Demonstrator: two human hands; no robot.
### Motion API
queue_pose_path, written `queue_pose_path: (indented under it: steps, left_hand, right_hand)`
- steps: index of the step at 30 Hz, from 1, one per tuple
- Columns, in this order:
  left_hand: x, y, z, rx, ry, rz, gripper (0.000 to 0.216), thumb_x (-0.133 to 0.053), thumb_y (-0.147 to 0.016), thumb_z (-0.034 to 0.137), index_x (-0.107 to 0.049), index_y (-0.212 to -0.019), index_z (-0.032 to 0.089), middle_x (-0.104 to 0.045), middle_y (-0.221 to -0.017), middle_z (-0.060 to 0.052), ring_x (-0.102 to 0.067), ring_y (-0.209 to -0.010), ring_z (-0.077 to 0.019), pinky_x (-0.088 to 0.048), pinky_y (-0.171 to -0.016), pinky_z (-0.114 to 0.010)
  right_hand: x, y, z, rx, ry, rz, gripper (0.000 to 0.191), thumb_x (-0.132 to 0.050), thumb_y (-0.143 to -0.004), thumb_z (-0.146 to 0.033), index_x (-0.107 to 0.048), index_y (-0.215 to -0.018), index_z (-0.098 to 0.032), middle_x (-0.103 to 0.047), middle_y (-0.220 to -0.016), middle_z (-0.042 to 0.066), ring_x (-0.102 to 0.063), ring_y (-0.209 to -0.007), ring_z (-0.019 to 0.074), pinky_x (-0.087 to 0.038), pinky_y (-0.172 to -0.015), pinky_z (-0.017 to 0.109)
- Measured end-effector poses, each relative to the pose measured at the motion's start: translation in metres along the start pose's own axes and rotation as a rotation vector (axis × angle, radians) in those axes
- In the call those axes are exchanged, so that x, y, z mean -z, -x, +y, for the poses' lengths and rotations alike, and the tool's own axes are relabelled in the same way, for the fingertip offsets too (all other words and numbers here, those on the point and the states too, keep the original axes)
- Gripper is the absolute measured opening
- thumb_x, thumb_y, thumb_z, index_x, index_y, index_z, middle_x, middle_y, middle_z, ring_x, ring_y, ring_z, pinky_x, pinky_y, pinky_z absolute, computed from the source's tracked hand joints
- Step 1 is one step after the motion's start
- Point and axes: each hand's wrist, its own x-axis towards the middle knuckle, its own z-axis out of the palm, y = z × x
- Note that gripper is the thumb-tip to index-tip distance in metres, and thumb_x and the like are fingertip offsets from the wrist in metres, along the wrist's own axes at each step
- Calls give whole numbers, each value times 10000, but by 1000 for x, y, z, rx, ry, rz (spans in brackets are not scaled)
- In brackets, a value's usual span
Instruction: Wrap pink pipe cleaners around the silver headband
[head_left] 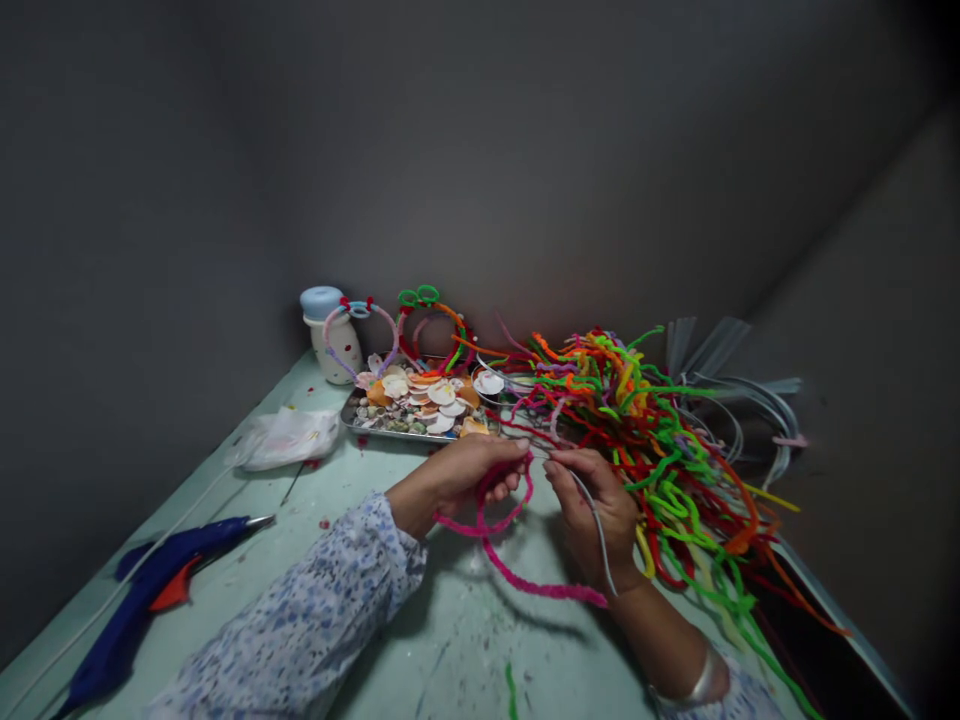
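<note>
Near the middle of the table, my left hand [484,468] pinches a pink pipe cleaner [517,582], which loops below the fingers and trails off to the right. Close beside it, my right hand [600,510] is closed with thumb and forefinger on a thin, pale headband [598,520], whose curve runs down past the palm to the wrist. The two sets of fingertips almost meet, and the pink strand and the band's end come together between them. Exactly how they join is too small to make out.
A blue glue gun [161,590] lies at left near a plastic packet [289,438]. Behind the hands stands a metal tray [390,432] of shells, finished headbands [431,300] and a white bottle [334,345]. Tangled pipe cleaners [637,400] fill the right, with clear bands [780,430] behind.
</note>
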Motion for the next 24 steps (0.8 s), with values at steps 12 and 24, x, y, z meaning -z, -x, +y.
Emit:
queue_pose_path:
  steps: [12,24]
  left_hand:
    - [-1,17,19,-139,-10,4,306,-632,-756,408,-537,-686,126,-434,-604,38,-278,-480,-36,-135,-440,-217]
    - [-9,25,24,-239,-181,100,314,-621,-752,430,-585,-641,138,-409,-534,43,-302,-491,-66,-184,-485,-250]
  right_hand:
    - [13,-26,-15,-530,-613,-262,291,-542,-855,-441,-656,-773,-186,-591,-632,13,-521,-597,135,-422,-582,254]
    - [24,-35,-51,-473,-247,-465,292,-592,-826,-443,-613,-723,-170,-554,-580,-6,-488,-544,126,-397,-543,252]
